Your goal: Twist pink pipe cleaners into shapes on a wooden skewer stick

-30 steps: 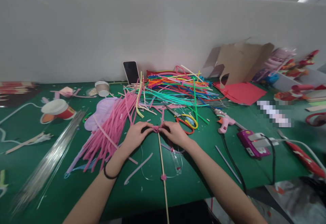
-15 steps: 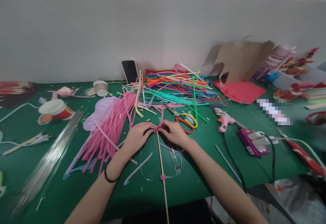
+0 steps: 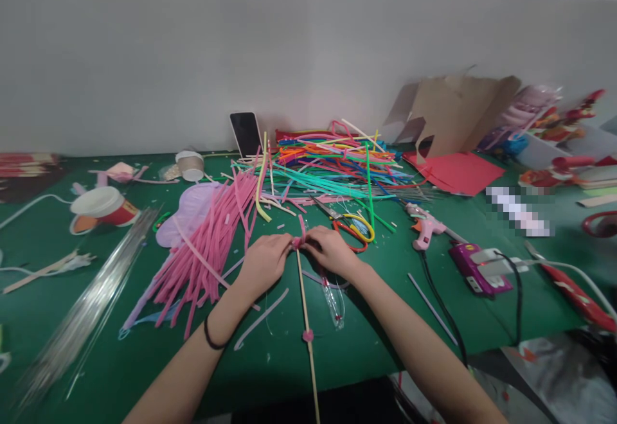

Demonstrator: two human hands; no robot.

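Observation:
My left hand (image 3: pixel 267 259) and my right hand (image 3: pixel 331 252) meet at the far end of a thin wooden stick (image 3: pixel 303 295). Both are closed, fingertips pinching a pink pipe cleaner (image 3: pixel 302 226) coiled around the stick's tip, with its loose end pointing up and away. A second small pink coil (image 3: pixel 307 335) sits lower on the stick, whose near end runs past the table edge. Left of my left hand lies a thick bundle of pink pipe cleaners (image 3: pixel 212 250). Scissors (image 3: pixel 354 228) with red and yellow handles rest just beyond my right hand.
Multicoloured pipe cleaners (image 3: pixel 328 167) are heaped at the back beside a phone (image 3: pixel 245 133). On the right are a pink glue gun (image 3: pixel 425 226), a purple power strip (image 3: pixel 479 268) and cables. A paper cup (image 3: pixel 103 207) and bundled metal wires (image 3: pixel 96 302) lie left.
The pink pipe cleaner's free end has swung and looks shorter above the stick's tip. Both hands stay at the tip; my left hand has shifted slightly right.

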